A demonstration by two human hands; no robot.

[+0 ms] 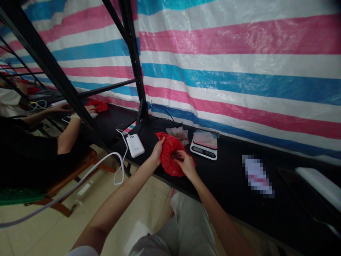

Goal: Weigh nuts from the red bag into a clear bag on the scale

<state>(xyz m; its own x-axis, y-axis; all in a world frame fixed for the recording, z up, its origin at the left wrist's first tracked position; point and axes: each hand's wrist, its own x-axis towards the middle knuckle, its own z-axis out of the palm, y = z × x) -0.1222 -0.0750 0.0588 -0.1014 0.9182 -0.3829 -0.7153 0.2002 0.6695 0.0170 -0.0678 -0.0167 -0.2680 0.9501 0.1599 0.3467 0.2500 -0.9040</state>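
A red plastic bag (170,167) lies at the front edge of the black table with its mouth open toward me. My left hand (157,152) grips the bag's left side, fingers pressed on the plastic. The fingers of my right hand (186,164) reach into the mouth, bent around small dark brown pieces (176,155); the fingertips are partly hidden, so I cannot tell how many pieces they hold. Just behind the bag are clear small bags with brown contents (179,135). A white digital scale (204,152) stands to the right, with clear plastic bags (205,138) on its plate.
A white power bank (135,145) with a white cable (121,156) lies left of the bag. Black metal posts (135,71) rise at the table's back left. Farther left a co-worker's hand (91,109) is beside another red bag (99,105). A blurred-out item (257,176) lies at right.
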